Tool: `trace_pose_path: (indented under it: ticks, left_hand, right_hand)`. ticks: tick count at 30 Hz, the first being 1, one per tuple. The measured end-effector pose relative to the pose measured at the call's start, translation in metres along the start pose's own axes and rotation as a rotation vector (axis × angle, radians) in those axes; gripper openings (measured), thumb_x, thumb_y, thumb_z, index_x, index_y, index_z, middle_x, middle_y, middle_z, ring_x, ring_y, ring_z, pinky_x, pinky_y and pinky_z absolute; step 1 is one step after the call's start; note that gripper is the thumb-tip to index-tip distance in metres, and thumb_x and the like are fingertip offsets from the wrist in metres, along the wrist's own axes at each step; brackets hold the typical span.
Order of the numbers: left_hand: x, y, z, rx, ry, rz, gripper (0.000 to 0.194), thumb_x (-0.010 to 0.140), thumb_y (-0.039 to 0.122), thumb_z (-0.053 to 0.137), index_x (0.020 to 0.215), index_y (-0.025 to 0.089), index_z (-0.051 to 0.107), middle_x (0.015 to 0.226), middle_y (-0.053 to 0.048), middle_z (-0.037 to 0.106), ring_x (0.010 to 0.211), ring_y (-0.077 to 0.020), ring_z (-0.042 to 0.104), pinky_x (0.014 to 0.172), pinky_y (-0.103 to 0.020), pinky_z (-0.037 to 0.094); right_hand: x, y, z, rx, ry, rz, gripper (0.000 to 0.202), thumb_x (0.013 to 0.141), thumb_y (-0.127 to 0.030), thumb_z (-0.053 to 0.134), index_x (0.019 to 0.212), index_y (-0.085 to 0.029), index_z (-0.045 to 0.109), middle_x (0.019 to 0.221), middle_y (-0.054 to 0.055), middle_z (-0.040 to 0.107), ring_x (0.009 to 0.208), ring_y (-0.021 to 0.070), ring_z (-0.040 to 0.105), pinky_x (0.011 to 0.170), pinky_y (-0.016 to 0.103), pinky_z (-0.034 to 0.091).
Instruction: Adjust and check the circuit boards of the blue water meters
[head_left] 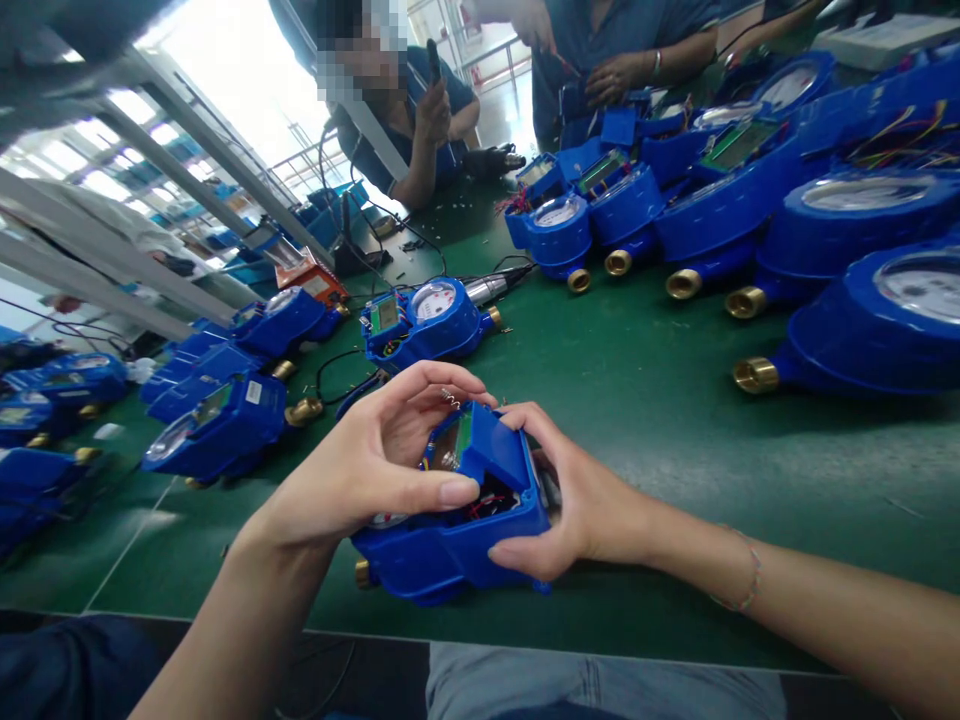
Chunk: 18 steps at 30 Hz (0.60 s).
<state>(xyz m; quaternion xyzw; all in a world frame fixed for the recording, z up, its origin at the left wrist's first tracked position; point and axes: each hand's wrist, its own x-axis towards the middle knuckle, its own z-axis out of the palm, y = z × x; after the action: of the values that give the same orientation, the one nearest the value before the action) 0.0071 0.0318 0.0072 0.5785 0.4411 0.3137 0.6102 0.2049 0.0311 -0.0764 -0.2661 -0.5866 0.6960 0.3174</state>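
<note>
While the half-curled left hand (367, 455) holds a tilted blue plastic housing piece (496, 445), the right hand (581, 490) clasps one end of a blue plastic meter body (450, 550) at the green tabletop's (637, 420) near edge; thin red wires (491, 502) inside are best kept unpinched.

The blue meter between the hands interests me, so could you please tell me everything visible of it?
The glossy, plastic-looking blue meter appears to rest on the green tabletop, its brass-coloured fitting towards the left. Open nearer the right, it shows thin red wires; a tilted blue block with a green board along one side sits above. The left hand curls over it, mostly hiding the white dial; the right hand grips the other end.
</note>
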Motion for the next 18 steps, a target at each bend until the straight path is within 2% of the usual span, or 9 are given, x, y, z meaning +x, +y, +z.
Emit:
trace_pose_path:
  ticks: [9, 18]
  left_hand:
    - [-0.0063, 0.0024, 0.0013, -0.012, -0.016, -0.016, 0.055, 0.067, 0.016, 0.085, 0.115, 0.025, 0.059, 0.118, -0.005, 0.063, 0.115, -0.0226, 0.059, 0.095, -0.027, 0.052]
    - [-0.0077, 0.0037, 0.0022, 0.031, 0.011, -0.023, 0.054, 0.07, 0.018, 0.084, 0.116, 0.028, 0.058, 0.116, 0.0, 0.063, 0.116, -0.0183, 0.058, 0.095, -0.021, 0.05]
  right_hand:
    - [0.003, 0.006, -0.0031, -0.039, -0.039, -0.097, 0.071, 0.052, -0.039, 0.09, 0.105, -0.025, 0.045, 0.118, 0.004, 0.046, 0.109, 0.0251, 0.05, 0.094, 0.038, 0.045]
    - [0.0036, 0.0094, -0.0027, 0.008, -0.053, -0.116, 0.07, 0.053, -0.032, 0.089, 0.108, -0.026, 0.046, 0.127, 0.004, 0.044, 0.117, 0.0264, 0.048, 0.101, 0.039, 0.04]
